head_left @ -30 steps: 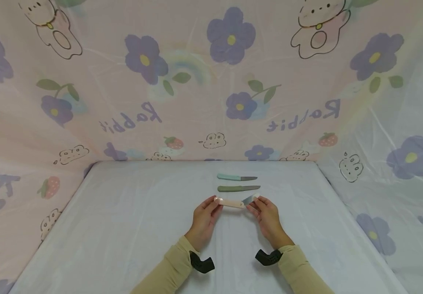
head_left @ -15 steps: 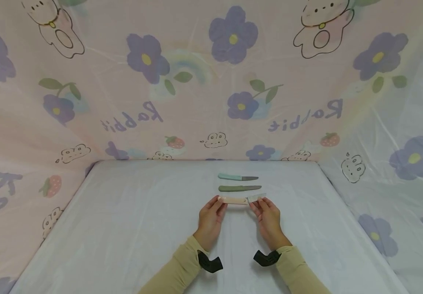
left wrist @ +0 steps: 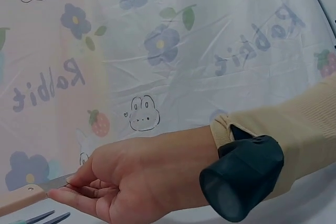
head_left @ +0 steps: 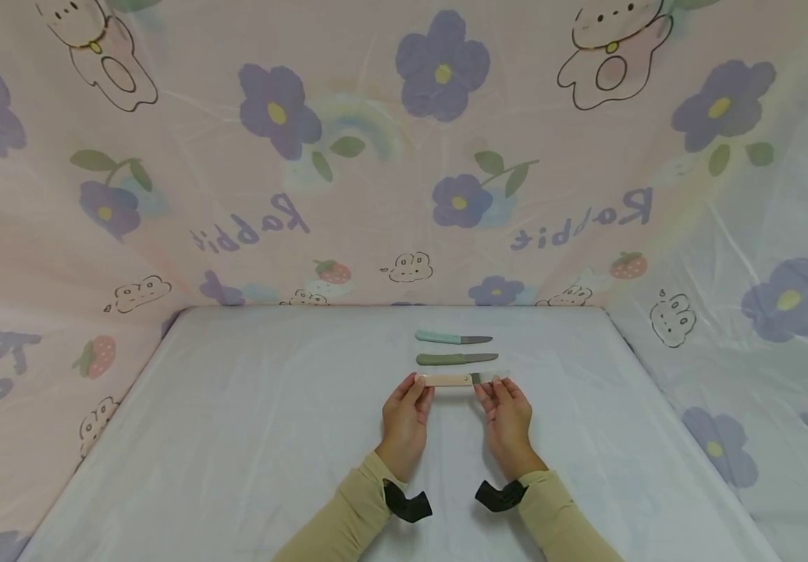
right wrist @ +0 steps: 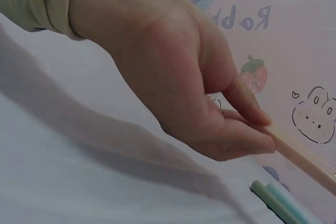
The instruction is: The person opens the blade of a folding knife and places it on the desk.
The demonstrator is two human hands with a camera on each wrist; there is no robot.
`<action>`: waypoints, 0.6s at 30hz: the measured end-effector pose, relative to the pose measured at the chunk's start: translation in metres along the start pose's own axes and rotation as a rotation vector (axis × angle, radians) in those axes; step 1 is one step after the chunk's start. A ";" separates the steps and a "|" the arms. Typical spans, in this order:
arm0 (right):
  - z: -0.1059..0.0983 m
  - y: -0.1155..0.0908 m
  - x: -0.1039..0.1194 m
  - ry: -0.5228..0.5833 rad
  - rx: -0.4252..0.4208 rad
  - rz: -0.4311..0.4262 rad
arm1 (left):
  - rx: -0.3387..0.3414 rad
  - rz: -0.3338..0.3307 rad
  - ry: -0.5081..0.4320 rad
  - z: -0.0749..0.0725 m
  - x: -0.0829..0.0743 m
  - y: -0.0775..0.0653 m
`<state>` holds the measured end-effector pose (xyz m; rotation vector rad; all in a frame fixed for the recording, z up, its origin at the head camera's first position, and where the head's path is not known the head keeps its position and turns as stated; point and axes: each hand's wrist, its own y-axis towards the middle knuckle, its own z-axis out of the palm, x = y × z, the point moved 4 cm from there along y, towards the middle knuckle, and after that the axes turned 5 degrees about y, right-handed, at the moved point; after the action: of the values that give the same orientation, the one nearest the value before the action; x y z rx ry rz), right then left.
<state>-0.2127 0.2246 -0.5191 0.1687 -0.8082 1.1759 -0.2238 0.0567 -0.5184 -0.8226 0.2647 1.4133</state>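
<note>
A folding knife with a pale peach handle is held level between both hands, its blade in line with the handle. My left hand pinches the handle's end between thumb and fingers; the right wrist view shows this hand from across. At the other end my right hand pinches the blade, partly covering it. In the left wrist view that hand's fingertips grip the blade just past the pivot rivet. Beyond lie an olive green knife and a mint knife, blades to the right.
A white cloth covers the table. Printed pink fabric with flowers and rabbits rises as walls at the back and both sides. Each beige sleeve has a black curved piece at the wrist.
The folding knife's blade has swung from an upward angle into line with its handle. Both hands have drawn slightly closer, the left moving right. The other two knives have not moved.
</note>
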 end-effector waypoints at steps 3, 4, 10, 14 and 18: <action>0.001 -0.001 -0.002 0.031 -0.013 -0.012 | -0.008 0.008 0.003 0.001 -0.001 -0.001; 0.002 -0.001 -0.003 0.040 -0.017 -0.014 | -0.014 0.006 0.003 0.001 -0.001 -0.001; -0.002 0.000 -0.003 0.004 -0.008 0.018 | -0.007 -0.007 0.034 -0.002 -0.001 0.003; -0.008 0.004 0.001 -0.101 0.013 0.070 | 0.016 0.010 0.136 -0.004 -0.005 0.006; -0.011 0.007 0.008 -0.180 0.030 0.138 | 0.029 0.009 0.217 -0.004 -0.008 0.010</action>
<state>-0.2125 0.2394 -0.5235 0.2494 -0.9727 1.3160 -0.2334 0.0475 -0.5199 -0.9534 0.4546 1.3264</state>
